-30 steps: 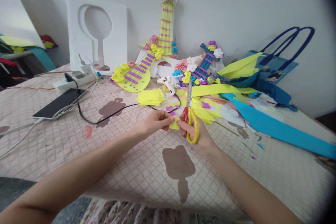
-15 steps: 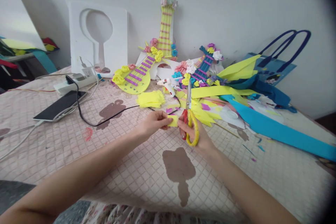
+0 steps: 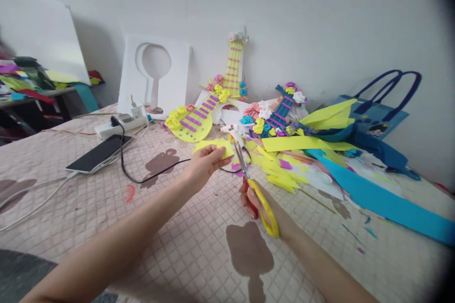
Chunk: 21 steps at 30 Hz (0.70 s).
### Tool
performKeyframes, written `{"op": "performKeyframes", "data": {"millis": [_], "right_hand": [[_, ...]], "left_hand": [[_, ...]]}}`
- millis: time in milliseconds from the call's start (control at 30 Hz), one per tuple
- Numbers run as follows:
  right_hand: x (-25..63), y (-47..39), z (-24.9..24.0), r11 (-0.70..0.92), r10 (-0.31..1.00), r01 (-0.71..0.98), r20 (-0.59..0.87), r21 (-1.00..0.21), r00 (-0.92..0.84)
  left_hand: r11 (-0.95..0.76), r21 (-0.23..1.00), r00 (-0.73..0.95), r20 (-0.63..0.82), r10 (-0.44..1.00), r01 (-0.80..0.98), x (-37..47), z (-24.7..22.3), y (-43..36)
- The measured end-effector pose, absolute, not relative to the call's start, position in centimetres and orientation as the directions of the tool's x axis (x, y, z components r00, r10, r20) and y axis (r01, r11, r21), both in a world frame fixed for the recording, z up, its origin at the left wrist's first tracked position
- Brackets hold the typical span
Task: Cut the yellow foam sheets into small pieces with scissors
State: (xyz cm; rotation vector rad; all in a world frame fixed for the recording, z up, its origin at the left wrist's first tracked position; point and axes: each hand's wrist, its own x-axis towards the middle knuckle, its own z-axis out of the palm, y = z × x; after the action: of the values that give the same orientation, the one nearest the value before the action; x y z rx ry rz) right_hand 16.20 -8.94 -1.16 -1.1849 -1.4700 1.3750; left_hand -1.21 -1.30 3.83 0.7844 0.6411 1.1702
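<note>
My left hand point(image 3: 205, 164) pinches a small yellow paper piece point(image 3: 228, 150) between thumb and fingers, above the table. My right hand point(image 3: 267, 202) grips a pair of scissors point(image 3: 242, 162) with one red and one yellow handle. The blades point up and away, slightly parted, beside the right edge of the yellow piece; whether they touch it I cannot tell. Partly hidden behind my left hand lies a stack of yellow paper pieces point(image 3: 201, 144). Just beyond the scissor tips is a white glue gun point(image 3: 232, 129).
Paper-flower-decorated yellow point(image 3: 194, 125) and blue point(image 3: 280, 113) guitar shapes stand at the back. A power strip point(image 3: 121, 125) and phone point(image 3: 99, 153) lie left, with cables crossing the table. Yellow scraps point(image 3: 280, 173), a blue paper strip point(image 3: 377, 191) and a blue bag point(image 3: 386, 120) are right.
My right hand has drawn back toward me, away from the yellow piece, and the scissors have tipped left, bringing the blades near it. My left hand has lifted the piece slightly. The view has shifted.
</note>
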Motion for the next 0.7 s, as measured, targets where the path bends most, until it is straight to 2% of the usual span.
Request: {"op": "performKeyframes", "data": {"millis": [267, 700], "right_hand": [[15.9, -9.5, -0.2, 0.076, 0.957, 0.261, -0.003, -0.962, -0.289], [15.5, -9.6, -0.1, 0.072, 0.961, 0.236, 0.004, -0.969, -0.277]], "left_hand": [[0.099, 0.852, 0.217, 0.018, 0.976, -0.514, -1.5, 4.2, -1.5], [0.011, 0.881, 0.186, 0.087, 0.979, -0.473, -1.2, 3.5, -1.5]]}}
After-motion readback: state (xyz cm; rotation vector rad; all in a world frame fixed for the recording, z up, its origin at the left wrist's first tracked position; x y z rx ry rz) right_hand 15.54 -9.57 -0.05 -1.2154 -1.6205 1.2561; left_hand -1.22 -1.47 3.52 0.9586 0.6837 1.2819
